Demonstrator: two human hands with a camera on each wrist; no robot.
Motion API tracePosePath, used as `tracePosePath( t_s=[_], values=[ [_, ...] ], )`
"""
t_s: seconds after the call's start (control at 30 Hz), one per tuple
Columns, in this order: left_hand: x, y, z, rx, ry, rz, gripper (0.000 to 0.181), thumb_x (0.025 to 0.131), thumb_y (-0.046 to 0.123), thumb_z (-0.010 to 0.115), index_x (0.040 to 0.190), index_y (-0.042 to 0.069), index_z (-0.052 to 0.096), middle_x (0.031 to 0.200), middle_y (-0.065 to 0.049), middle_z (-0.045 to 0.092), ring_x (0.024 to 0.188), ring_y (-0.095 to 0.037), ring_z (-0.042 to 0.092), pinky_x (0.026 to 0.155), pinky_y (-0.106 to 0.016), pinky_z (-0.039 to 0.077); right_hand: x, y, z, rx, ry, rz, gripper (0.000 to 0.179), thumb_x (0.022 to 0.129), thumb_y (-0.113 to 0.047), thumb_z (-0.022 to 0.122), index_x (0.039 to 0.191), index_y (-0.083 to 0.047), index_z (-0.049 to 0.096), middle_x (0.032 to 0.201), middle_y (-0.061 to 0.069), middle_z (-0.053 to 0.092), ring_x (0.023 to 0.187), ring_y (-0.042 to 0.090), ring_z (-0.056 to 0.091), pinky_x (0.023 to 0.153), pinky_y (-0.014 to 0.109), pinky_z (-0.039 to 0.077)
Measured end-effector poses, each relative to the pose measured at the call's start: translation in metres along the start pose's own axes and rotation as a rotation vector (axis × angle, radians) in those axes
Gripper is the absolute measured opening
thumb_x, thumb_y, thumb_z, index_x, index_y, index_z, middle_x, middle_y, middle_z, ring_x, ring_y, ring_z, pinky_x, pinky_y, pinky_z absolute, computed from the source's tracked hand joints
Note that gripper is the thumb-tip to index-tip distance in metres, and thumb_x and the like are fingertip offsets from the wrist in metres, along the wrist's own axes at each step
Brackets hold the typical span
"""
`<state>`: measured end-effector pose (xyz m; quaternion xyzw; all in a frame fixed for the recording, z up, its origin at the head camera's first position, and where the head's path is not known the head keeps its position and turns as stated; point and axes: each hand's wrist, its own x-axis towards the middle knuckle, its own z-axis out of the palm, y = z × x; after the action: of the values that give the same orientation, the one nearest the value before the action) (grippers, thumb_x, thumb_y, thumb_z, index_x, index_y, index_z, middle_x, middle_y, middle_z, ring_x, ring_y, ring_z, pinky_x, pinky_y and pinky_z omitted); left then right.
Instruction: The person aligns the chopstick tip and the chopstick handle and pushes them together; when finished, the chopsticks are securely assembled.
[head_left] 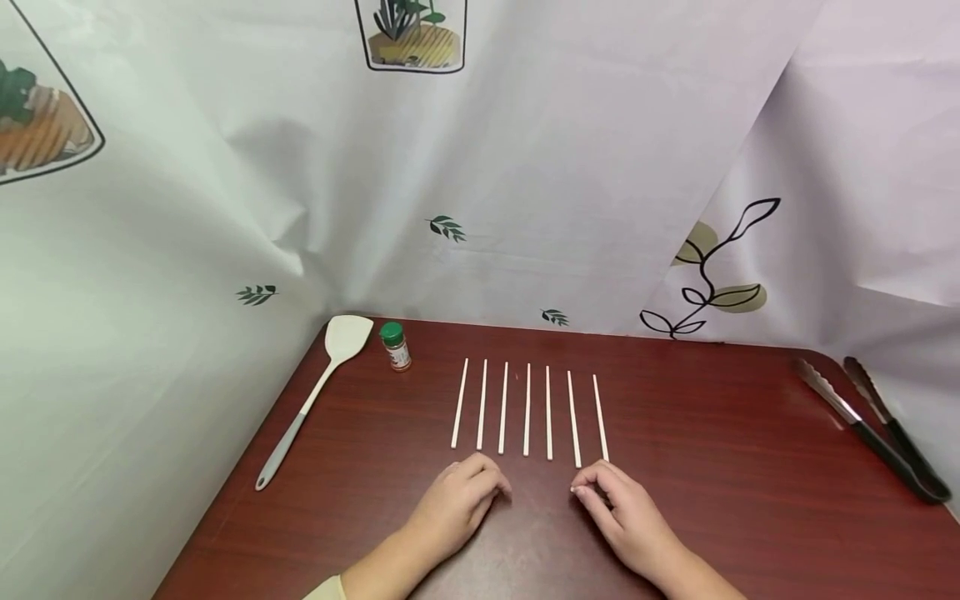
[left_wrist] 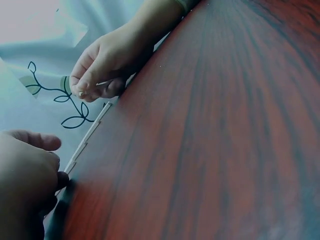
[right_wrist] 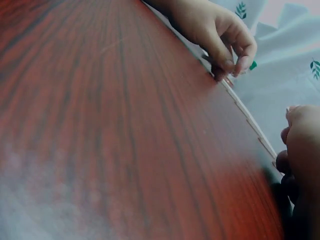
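Observation:
Several thin white sticks (head_left: 527, 408) lie side by side in a fanned row on the dark red table, their lengths running away from me. Just off the near ends of the left sticks, my left hand (head_left: 461, 507) rests on the table with loosely bent fingers and nothing in it. My right hand (head_left: 626, 517) rests by the near end of the rightmost stick (head_left: 601, 417), thumb and forefinger close together, with no object visible between them. Its knuckles come right up to that stick's end; whether they touch cannot be told. Both wrist views show the sticks edge-on beyond the hands.
A white spatula with a grey handle (head_left: 281, 450) lies along the table's left side. Beside its head stands a small spice jar (head_left: 397, 354) with a green lid. Metal tongs with black handles (head_left: 892, 446) lie at the right edge. Patterned white cloth (head_left: 562, 208) hangs behind the table.

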<state>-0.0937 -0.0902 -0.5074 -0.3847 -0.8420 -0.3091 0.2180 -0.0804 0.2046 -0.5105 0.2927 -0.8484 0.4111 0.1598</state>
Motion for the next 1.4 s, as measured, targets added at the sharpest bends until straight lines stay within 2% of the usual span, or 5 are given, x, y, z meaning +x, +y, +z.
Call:
tracePosePath(
  t_s=[0.43, 0.8, 1.0, 1.17, 1.4],
  values=[
    [0.001, 0.002, 0.002, -0.058, 0.061, -0.035, 0.018, 0.093, 0.0, 0.077, 0.101, 0.014, 0.07, 0.101, 0.008, 0.066, 0.093, -0.005, 0.066, 0.084, -0.02, 0.054, 0.003, 0.005, 0.003, 0.057, 0.093, -0.148, 0.031, 0.087, 0.007, 0.081, 0.104, -0.018, 0.075, 0.097, -0.012, 0.066, 0.074, -0.001, 0.053, 0.063, 0.011, 0.043],
    [0.002, 0.012, 0.006, -0.17, 0.024, 0.122, 0.009, 0.096, 0.007, 0.076, 0.1, 0.013, 0.071, 0.101, 0.008, 0.069, 0.092, 0.0, 0.065, 0.085, -0.01, 0.051, 0.001, 0.006, 0.006, 0.113, 0.033, -0.269, 0.039, 0.081, 0.009, 0.084, 0.115, -0.01, 0.081, 0.096, -0.013, 0.067, 0.076, -0.003, 0.057, 0.067, 0.009, 0.046],
    [0.002, 0.016, 0.007, -0.185, -0.002, 0.149, 0.002, 0.101, 0.013, 0.074, 0.099, 0.014, 0.073, 0.101, 0.009, 0.071, 0.094, 0.001, 0.066, 0.087, -0.011, 0.051, 0.001, 0.004, 0.009, 0.136, 0.013, -0.314, 0.035, 0.081, 0.005, 0.086, 0.112, -0.012, 0.083, 0.091, -0.014, 0.065, 0.074, -0.007, 0.054, 0.065, 0.007, 0.044],
    [0.002, 0.017, 0.008, -0.202, -0.004, 0.155, 0.015, 0.108, 0.021, 0.065, 0.098, 0.014, 0.073, 0.1, 0.009, 0.07, 0.094, 0.002, 0.065, 0.086, -0.01, 0.051, 0.0, 0.002, 0.01, 0.162, -0.038, -0.35, 0.032, 0.084, 0.001, 0.087, 0.112, -0.012, 0.083, 0.09, -0.014, 0.067, 0.075, -0.008, 0.053, 0.065, 0.005, 0.043],
    [0.002, 0.02, 0.009, -0.221, -0.035, 0.194, 0.008, 0.104, 0.015, 0.07, 0.097, 0.013, 0.073, 0.1, 0.008, 0.069, 0.096, 0.0, 0.066, 0.09, -0.011, 0.051, 0.0, 0.0, 0.01, 0.189, -0.077, -0.368, 0.034, 0.084, 0.002, 0.086, 0.114, -0.014, 0.082, 0.089, -0.014, 0.068, 0.073, -0.009, 0.051, 0.063, 0.004, 0.041]
  ],
)
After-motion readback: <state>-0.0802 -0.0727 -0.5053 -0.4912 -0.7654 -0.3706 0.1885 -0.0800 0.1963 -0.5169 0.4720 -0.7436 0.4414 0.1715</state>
